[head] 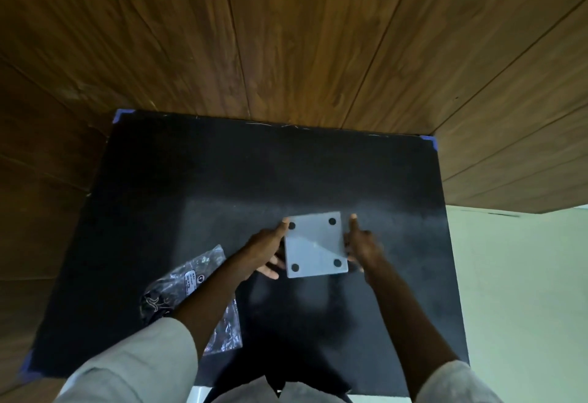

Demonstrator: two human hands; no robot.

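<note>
A square grey plate with a round hole near each of its corners is held above a black mat. My left hand grips its left edge, thumb on top near the upper left hole, fingers underneath. My right hand grips the right edge with the thumb pointing up along that side. The plate casts a soft shadow on the mat below it.
A clear plastic bag with a white label and small parts lies on the mat under my left forearm. The mat has blue tape at its corners. Wooden panelling rises behind it, and a pale floor shows at the right.
</note>
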